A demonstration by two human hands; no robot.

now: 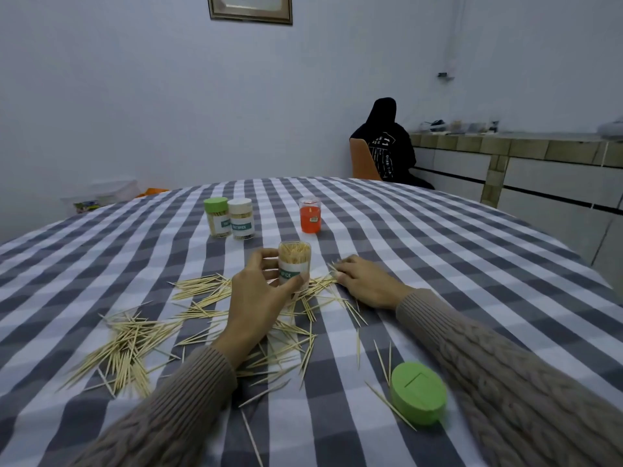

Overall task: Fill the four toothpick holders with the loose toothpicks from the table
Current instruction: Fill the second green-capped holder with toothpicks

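Toothpick holders [294,264]: four, one lidless | left hand [256,294] grip clasps it | right hand [365,281] grip pinching toothpicks [135,345]

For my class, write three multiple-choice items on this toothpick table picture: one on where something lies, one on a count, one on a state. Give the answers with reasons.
1. Where does the loose round green plastic lid lie?
A. on the table near the right sleeve
B. on the orange holder
C. under the left hand

2. How many holders stand on the checked tablecloth, unheld?
A. one
B. three
C. five

3. What state is the clear lidless toothpick holder gripped by the left hand in?
A. empty
B. capped
C. open and packed with toothpicks

Answers: 1 A, it lies flat beside the right forearm. 2 B, the green-lidded holder, white-lidded holder and orange holder stand at the back. 3 C, toothpick tips fill its open mouth.
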